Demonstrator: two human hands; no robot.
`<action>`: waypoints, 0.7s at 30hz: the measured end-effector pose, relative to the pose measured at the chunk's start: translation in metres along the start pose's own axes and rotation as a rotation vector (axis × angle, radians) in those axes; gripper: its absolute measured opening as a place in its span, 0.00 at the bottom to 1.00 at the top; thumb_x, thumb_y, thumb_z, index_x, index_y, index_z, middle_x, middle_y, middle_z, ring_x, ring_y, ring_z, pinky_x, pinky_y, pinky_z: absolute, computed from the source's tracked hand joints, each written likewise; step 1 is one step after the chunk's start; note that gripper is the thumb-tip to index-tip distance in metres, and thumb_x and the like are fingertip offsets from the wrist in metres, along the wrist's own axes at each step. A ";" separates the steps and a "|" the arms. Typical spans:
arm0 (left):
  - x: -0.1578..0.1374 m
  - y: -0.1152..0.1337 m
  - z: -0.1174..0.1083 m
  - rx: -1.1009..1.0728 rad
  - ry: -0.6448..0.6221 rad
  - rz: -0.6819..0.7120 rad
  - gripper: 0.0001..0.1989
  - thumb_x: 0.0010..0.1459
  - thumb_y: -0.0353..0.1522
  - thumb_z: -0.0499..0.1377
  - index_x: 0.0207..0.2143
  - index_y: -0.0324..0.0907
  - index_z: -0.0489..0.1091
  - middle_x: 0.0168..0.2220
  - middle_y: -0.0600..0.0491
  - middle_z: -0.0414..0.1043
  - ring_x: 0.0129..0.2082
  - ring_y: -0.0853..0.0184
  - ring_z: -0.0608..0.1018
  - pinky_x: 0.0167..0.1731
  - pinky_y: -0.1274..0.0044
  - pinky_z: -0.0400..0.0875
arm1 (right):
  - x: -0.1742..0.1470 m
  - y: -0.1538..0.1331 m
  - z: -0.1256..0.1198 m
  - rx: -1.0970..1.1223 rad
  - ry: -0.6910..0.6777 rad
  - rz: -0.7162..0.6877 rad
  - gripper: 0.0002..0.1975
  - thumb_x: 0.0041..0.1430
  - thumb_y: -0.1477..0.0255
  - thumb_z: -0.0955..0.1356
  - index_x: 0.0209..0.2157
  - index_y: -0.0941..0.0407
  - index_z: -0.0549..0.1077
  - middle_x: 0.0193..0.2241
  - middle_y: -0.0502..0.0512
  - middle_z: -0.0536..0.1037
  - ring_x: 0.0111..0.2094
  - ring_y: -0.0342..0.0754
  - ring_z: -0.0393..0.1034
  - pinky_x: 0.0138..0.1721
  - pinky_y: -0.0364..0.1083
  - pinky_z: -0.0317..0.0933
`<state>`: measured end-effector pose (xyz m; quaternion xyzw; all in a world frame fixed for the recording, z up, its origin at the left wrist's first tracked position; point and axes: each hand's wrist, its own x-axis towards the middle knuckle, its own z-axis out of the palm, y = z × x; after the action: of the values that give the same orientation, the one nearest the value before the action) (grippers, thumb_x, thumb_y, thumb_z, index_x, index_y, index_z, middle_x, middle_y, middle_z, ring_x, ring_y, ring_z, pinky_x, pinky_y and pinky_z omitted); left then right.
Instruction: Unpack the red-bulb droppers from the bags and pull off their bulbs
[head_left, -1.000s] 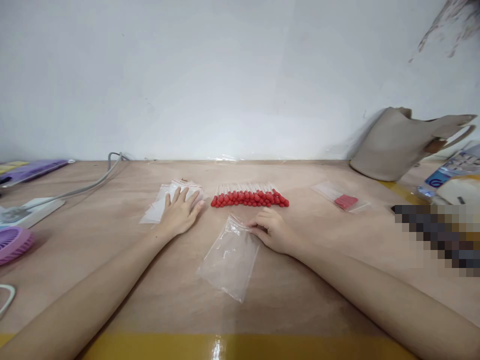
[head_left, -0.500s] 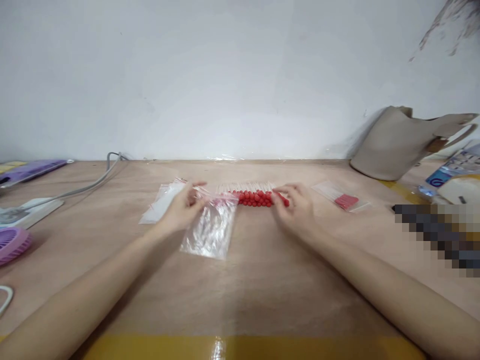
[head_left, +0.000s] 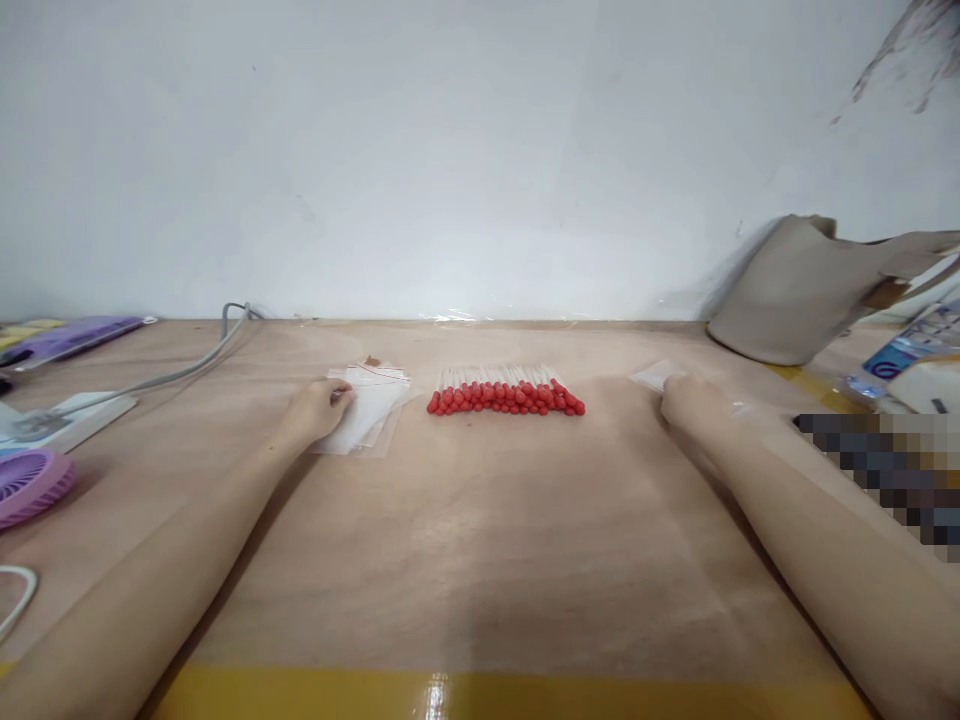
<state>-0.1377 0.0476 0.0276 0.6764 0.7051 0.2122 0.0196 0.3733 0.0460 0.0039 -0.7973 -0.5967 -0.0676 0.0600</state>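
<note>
My left hand (head_left: pixel 319 410) rests on the stack of clear zip bags (head_left: pixel 371 405) left of centre on the wooden table (head_left: pixel 480 540), fingers curled at the near-left edge of the stack; can't tell if I'm pinching a bag or just pressing. My right hand (head_left: pixel 686 398) is far off to the right, lying over the small bag (head_left: pixel 658 375) there, only a corner of which shows past my knuckles; whether I grip it is hidden. Hands well apart, with the row of red-tipped swabs (head_left: pixel 506 395) between them, untouched, heads toward me, white sticks toward the wall. Handling guess: bags are thin, light, floppy and slick, they cling together, so best peeled off one at a time by the red zip strip edge or a corner, not the flat middle. Swabs look light, thin, stiff but snappable, and they roll; take them as a bunch by the sticks, not the heads. Beige bag (head_left: pixel 802 290) at back right, grey cable (head_left: pixel 187 365) and purple fan (head_left: pixel 30 485) at left.
</note>
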 end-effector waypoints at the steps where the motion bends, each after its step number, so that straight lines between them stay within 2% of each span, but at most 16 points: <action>1: -0.001 0.002 0.001 0.023 -0.022 0.001 0.14 0.55 0.37 0.52 0.38 0.36 0.69 0.41 0.46 0.70 0.44 0.57 0.71 0.47 0.68 0.62 | -0.002 -0.002 -0.001 -0.026 0.016 -0.005 0.12 0.52 0.81 0.61 0.35 0.65 0.73 0.34 0.71 0.73 0.39 0.60 0.69 0.36 0.52 0.59; 4: -0.004 0.006 0.008 0.091 -0.052 -0.036 0.27 0.52 0.46 0.52 0.46 0.33 0.66 0.51 0.39 0.63 0.54 0.49 0.63 0.52 0.63 0.55 | -0.008 -0.006 -0.004 -0.091 0.090 -0.004 0.12 0.52 0.81 0.60 0.35 0.65 0.73 0.33 0.70 0.73 0.37 0.60 0.70 0.34 0.52 0.58; 7: -0.009 0.011 0.018 0.202 -0.129 -0.102 0.39 0.49 0.51 0.51 0.55 0.32 0.56 0.59 0.36 0.51 0.58 0.45 0.54 0.55 0.59 0.49 | -0.009 -0.007 -0.012 -0.123 0.215 0.057 0.13 0.56 0.77 0.58 0.38 0.65 0.70 0.32 0.70 0.73 0.34 0.59 0.70 0.30 0.50 0.56; 9: -0.010 0.015 0.023 0.256 -0.166 -0.166 0.43 0.50 0.53 0.48 0.58 0.30 0.50 0.61 0.34 0.46 0.59 0.44 0.51 0.55 0.58 0.49 | -0.010 -0.011 -0.021 -0.117 0.372 0.105 0.15 0.60 0.73 0.56 0.40 0.64 0.68 0.33 0.69 0.72 0.32 0.56 0.69 0.27 0.48 0.53; 11: -0.011 0.019 0.024 0.267 -0.165 -0.234 0.44 0.51 0.54 0.46 0.59 0.27 0.49 0.60 0.32 0.45 0.59 0.42 0.51 0.54 0.57 0.49 | -0.015 -0.023 -0.034 -0.071 0.630 0.075 0.16 0.61 0.69 0.55 0.38 0.62 0.68 0.32 0.65 0.72 0.28 0.52 0.67 0.24 0.46 0.50; 13: -0.010 0.021 0.023 0.261 -0.151 -0.291 0.45 0.51 0.54 0.45 0.58 0.24 0.49 0.60 0.29 0.46 0.59 0.40 0.51 0.53 0.56 0.49 | -0.030 -0.043 -0.048 -0.004 0.854 -0.158 0.13 0.60 0.68 0.57 0.33 0.60 0.69 0.28 0.60 0.73 0.25 0.48 0.65 0.23 0.44 0.47; 16: -0.009 0.023 0.016 0.251 -0.089 -0.333 0.45 0.53 0.54 0.42 0.58 0.22 0.49 0.58 0.26 0.47 0.59 0.39 0.51 0.52 0.52 0.48 | -0.071 -0.082 -0.062 0.157 1.097 -0.565 0.07 0.57 0.72 0.61 0.28 0.58 0.67 0.24 0.54 0.73 0.24 0.43 0.63 0.26 0.43 0.51; 17: -0.009 0.024 0.014 0.250 -0.057 -0.329 0.45 0.53 0.54 0.41 0.57 0.21 0.49 0.58 0.26 0.47 0.59 0.39 0.50 0.52 0.51 0.47 | -0.088 -0.095 -0.064 0.215 1.120 -0.732 0.05 0.57 0.75 0.61 0.28 0.58 0.67 0.24 0.53 0.73 0.24 0.42 0.64 0.27 0.42 0.53; 18: -0.009 0.025 0.012 0.251 -0.025 -0.318 0.45 0.54 0.54 0.40 0.57 0.21 0.50 0.59 0.25 0.46 0.60 0.39 0.48 0.53 0.50 0.45 | -0.103 -0.107 -0.063 0.261 1.084 -0.881 0.05 0.57 0.77 0.61 0.29 0.58 0.67 0.25 0.52 0.74 0.26 0.41 0.65 0.29 0.41 0.54; 21: -0.014 0.035 0.007 0.248 0.075 -0.251 0.41 0.57 0.51 0.39 0.58 0.24 0.49 0.61 0.29 0.40 0.61 0.42 0.41 0.55 0.51 0.38 | -0.138 -0.132 -0.053 0.256 0.973 -1.147 0.05 0.56 0.79 0.62 0.28 0.58 0.67 0.25 0.50 0.74 0.27 0.41 0.65 0.33 0.42 0.56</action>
<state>-0.1015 0.0355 0.0292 0.5718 0.8050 0.1447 -0.0640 0.2059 -0.0561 0.0335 -0.2298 -0.8268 -0.3623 0.3637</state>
